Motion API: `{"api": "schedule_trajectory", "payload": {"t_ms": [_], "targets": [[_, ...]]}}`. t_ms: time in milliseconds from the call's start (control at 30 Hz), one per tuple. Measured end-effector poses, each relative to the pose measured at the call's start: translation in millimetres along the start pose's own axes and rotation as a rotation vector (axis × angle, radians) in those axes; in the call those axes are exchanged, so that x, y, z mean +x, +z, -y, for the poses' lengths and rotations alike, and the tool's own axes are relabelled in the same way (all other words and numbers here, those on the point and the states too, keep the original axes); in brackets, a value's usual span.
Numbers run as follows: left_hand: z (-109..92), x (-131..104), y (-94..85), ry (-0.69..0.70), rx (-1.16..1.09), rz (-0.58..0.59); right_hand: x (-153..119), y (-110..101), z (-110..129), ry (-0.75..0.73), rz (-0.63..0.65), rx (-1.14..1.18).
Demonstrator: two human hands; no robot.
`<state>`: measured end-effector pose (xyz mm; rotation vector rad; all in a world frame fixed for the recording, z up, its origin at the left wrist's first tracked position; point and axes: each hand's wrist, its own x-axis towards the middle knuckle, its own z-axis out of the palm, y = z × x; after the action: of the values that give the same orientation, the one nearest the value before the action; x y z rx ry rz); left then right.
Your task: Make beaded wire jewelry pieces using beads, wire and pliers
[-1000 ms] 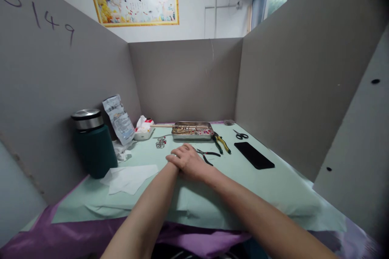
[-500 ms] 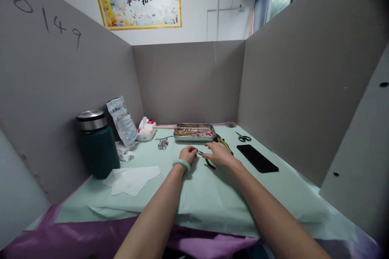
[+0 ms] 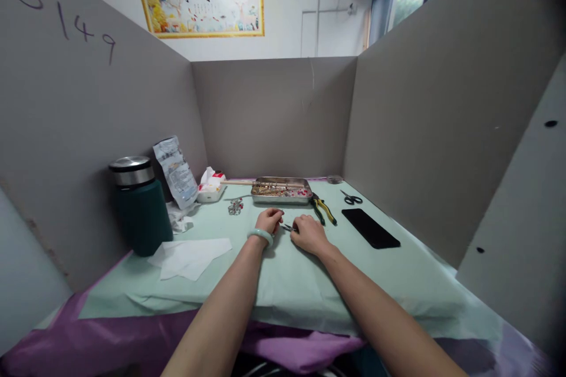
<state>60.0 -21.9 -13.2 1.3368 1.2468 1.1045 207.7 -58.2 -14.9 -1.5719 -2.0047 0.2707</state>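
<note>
My left hand (image 3: 269, 221), with a pale green bangle (image 3: 260, 235) at its wrist, is closed in a pinch. A tiny reddish bit shows at its fingertips, too small to name. Just right of it, my right hand (image 3: 309, 233) is closed over a small pair of pliers (image 3: 287, 227). Their metal tip points left toward my left fingers, and the handles are hidden under the hand. Beyond both hands sits a metal tray (image 3: 283, 200) with small gold and red pieces in it. Left of the tray lies a little pile of silvery and red pieces (image 3: 236, 207).
Yellow-and-black pliers (image 3: 326, 211), black scissors (image 3: 352, 198) and a black phone (image 3: 370, 228) lie to the right. At left are a dark green flask (image 3: 144, 212), a foil pouch (image 3: 175, 172), a tissue pack (image 3: 211, 187) and white paper (image 3: 190, 258). Grey partitions (image 3: 274, 118) surround the table.
My right hand has come down and left, closing over the small pliers that lay on the table. The yellow-and-black pliers show more fully. My left hand keeps its pinch.
</note>
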Motion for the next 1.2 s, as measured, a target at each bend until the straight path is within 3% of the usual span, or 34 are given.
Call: {"api": "schedule_trajectory", "payload": {"t_ms": [133,300,433,567,700,967,1200], "targets": [[3.0,0.0,1.9,0.037,-0.076,0.016,10.3,1.1,-6.8,0.074,-0.022,0.277],[5.3,1.5,2.9,0.095,-0.173,0.026,23.3,-14.4,-18.8,0.161,-0.028,0.749],[8.0,4.5,1.9,0.096,-0.221,0.034,17.1,-24.7,-19.4,0.127,0.063,1.050],[8.7,5.6,1.3,0.064,-0.246,0.038,12.1,-28.2,-14.6,0.069,0.066,1.169],[5.9,3.2,1.1,0.042,-0.276,0.032,13.8,-21.7,-9.4,0.068,0.039,1.064],[0.1,-1.8,0.0,-0.016,-0.328,0.051,3.6,1.6,4.0,-0.020,-0.128,0.470],[-3.0,-4.7,0.6,0.032,-0.373,0.071,0.9,3.7,2.3,-0.084,-0.139,0.137]]}}
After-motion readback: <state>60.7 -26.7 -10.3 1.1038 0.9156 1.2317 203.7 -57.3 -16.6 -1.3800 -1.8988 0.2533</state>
